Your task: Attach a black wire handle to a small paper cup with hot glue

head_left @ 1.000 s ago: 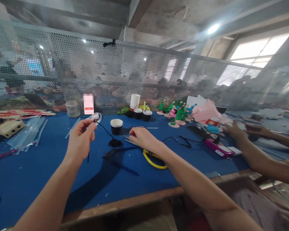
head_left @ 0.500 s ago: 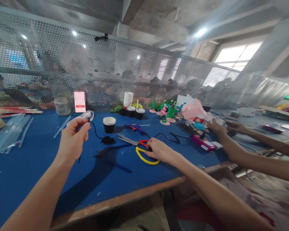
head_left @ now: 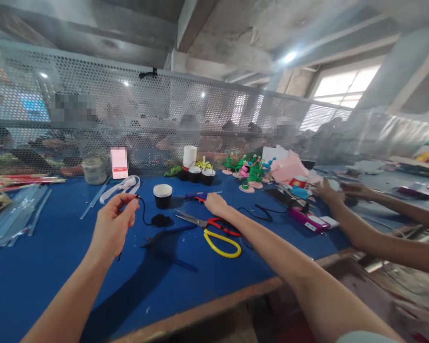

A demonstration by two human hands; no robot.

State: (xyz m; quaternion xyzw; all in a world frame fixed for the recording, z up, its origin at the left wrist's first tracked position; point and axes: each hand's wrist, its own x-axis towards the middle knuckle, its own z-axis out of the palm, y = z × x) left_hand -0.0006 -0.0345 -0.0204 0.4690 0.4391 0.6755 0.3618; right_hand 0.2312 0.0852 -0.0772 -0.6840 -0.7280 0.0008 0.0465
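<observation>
While the left hand (head_left: 112,227) pinches a black cord (head_left: 142,212) above the blue table (head_left: 50,267), its far end lies coiled beside a paper cup (head_left: 162,196); right hand (head_left: 215,204) rests, fingers loosely curled, on the glue gun (head_left: 197,195), beyond the scissors (head_left: 214,227).

— What colours are on the bench (head_left: 57,267)?

— Its top is deep blue. The scissors (head_left: 214,227) have one yellow loop and one red. A black cord (head_left: 143,212) ends in a black clump.

— And further back?

— A black cup (head_left: 162,196) with a white rim, a pink card (head_left: 119,162), green and pink craft flowers (head_left: 252,172), a magenta case (head_left: 307,219), and a grey mesh screen (head_left: 164,119) dotted with round holes.
</observation>
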